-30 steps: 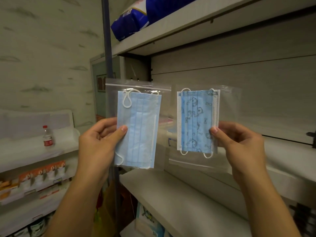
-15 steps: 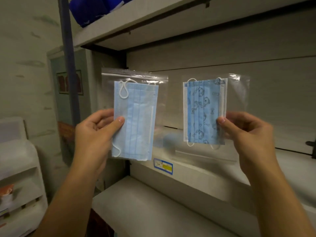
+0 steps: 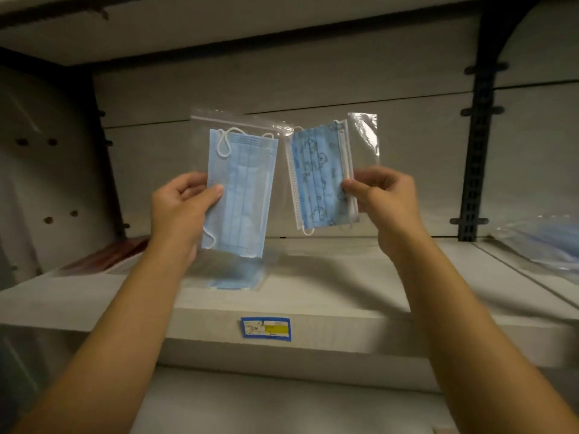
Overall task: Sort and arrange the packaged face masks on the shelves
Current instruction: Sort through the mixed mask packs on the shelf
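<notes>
The view has swung since a second ago: the tall post, the blue packs overhead and the side rack with the bottle are gone, and one shelf bay now faces the camera square on. Both masks have come lower and closer together, and the patterned one has tipped, its top leaning toward one o'clock. I judge that the comparing is over and the placing is about to begin.

The left hand pinches the plain blue mask pack, thumb on the front and fingers curled behind the clear bag, at nine o'clock of the pack. The right hand pinches the cartoon-print mask pack the same way, at its three o'clock edge. The two bags overlap slightly at their top corners.

On the shelf board, directly below the plain pack at its six o'clock, lies a stack of bagged plain blue masks. That looks like the home for the left hand's pack; the printed one probably belongs elsewhere, perhaps with the bagged pile at far three o'clock, whose contents are too blurred to name.

A blue-bordered price label sits on the shelf's front lip. Reddish packets lie blurred at nine o'clock. A dark slotted upright divides the bays, and the lighting is dim.
</notes>
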The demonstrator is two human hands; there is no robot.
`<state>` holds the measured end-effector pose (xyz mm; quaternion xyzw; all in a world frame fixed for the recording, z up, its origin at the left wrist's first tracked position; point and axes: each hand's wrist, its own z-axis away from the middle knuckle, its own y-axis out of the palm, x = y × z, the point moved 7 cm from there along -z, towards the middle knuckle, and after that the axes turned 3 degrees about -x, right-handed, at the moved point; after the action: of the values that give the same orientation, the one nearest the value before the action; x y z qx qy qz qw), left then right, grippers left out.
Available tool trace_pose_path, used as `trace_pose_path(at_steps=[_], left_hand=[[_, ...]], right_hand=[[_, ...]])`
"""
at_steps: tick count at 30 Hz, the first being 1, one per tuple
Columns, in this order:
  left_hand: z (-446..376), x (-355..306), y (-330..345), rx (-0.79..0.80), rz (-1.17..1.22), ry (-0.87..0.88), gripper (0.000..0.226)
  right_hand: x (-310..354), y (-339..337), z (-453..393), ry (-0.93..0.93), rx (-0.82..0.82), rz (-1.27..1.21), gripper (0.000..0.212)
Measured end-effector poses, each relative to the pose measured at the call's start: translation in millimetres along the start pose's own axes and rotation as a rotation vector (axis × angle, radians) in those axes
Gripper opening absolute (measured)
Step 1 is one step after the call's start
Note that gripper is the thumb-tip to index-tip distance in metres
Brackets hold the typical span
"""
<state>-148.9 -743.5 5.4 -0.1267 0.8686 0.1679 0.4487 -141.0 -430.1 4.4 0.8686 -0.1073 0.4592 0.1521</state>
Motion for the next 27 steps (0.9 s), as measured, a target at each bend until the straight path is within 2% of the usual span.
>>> trace_pose_path(at_steps=[6,12,18,23,27], left_hand=[[-53,50,7,0.065,0.056,-0.104,0.014],[-73,83,-1,0.069,0.147,-0.218,0.011],[-69,94,6,0.123,0.082,-0.239,0.015],[-68,108,13,0.190,-0.016,-0.299,0.017],[-63,121,19,0.313,-0.209,-0.328,0.013]], right_hand=[[-22,39,-18,0.049,0.031,0.045,0.009],[-39,40,-28,0.062,0.006,0.010,0.007],[-47,25,-30,0.084,-0.018,-0.103,0.012],[-46,26,-25,0.089,0.072,-0.081,0.014],[-51,25,-26,0.106,0.077,-0.054,0.013]])
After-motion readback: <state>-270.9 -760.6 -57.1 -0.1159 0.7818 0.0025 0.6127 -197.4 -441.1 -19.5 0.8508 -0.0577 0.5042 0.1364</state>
